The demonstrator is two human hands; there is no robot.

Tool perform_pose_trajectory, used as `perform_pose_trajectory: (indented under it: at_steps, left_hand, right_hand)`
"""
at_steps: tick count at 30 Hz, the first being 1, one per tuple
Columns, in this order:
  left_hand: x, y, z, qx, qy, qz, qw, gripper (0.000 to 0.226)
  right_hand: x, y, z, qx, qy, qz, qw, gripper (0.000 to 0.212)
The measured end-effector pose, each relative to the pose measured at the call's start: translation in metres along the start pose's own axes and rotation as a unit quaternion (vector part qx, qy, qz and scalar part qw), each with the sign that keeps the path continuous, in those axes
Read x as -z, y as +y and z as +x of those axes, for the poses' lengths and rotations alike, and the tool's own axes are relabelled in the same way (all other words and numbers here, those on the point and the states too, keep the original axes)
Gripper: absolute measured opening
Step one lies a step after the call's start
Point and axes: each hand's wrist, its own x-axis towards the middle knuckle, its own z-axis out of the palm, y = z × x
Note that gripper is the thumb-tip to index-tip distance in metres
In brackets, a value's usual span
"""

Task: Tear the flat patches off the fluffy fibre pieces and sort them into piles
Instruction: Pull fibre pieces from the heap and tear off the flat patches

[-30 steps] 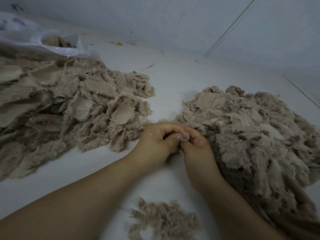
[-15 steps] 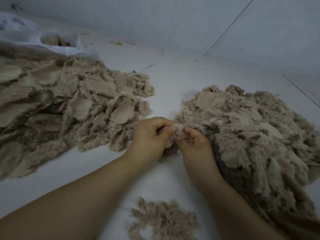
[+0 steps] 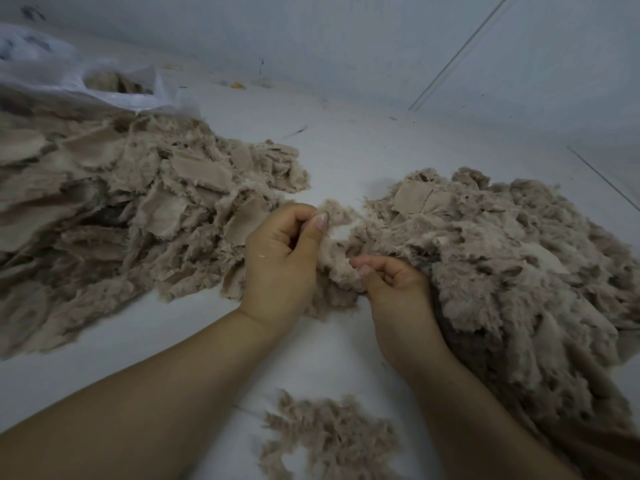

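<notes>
Between two unlabelled piles, left hand [image 3: 280, 261] and right hand [image 3: 398, 292] each pinch one fluffy fibre piece [image 3: 341, 251].

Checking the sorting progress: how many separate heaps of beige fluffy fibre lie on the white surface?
3: a large beige fibre heap on the left, another large one on the right where both hands work, and a small one near the bottom edge. More may lie outside the view.

fibre piles [image 3: 502, 258]: fluffy, matt | bag [image 3: 114, 95]: glossy plastic | table [image 3: 346, 154]: smooth, matt
</notes>
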Motion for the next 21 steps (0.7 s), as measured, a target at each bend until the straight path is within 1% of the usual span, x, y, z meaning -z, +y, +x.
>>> perform_pose_trajectory:
  at_steps: [4,6,9,11,13,17,19,20,21]
  left_hand:
    - [0.001,0.002,0.000,0.016,0.022,-0.012,1.000,0.020]
    - [0.002,0.000,0.000,0.040,0.023,-0.024,0.999,0.019]
    - [0.001,-0.004,0.002,0.107,-0.007,-0.051,0.993,0.015]
    - [-0.001,-0.003,0.001,0.134,-0.032,-0.061,0.989,0.009]
    - [-0.002,0.002,0.000,0.141,-0.043,-0.076,0.986,0.008]
    - [0.000,0.010,0.003,0.114,-0.018,-0.112,0.987,0.017]
    - [-0.001,0.010,0.001,0.138,-0.051,-0.118,0.982,0.019]
    - [-0.001,0.008,-0.001,0.161,-0.079,-0.113,0.977,0.020]
    - [-0.001,0.006,-0.003,0.186,-0.109,-0.104,0.971,0.021]
  right_hand:
    - [0.000,0.001,0.001,-0.002,0.016,-0.012,1.000,0.030]
    - [-0.001,0.002,0.000,0.000,0.020,-0.011,1.000,0.029]
    - [0.000,0.006,-0.001,0.012,0.000,-0.018,1.000,0.028]
    - [0.001,0.007,-0.002,0.027,-0.016,-0.046,0.998,0.034]
    - [0.001,0.008,-0.002,0.037,-0.021,-0.057,0.997,0.041]
    - [-0.001,0.009,0.000,0.038,-0.014,-0.068,0.997,0.057]
    - [-0.002,0.009,-0.001,0.049,-0.014,-0.062,0.997,0.062]
    - [-0.002,0.008,-0.001,0.058,-0.013,-0.050,0.997,0.060]
    - [-0.003,0.008,-0.001,0.066,-0.011,-0.038,0.997,0.051]
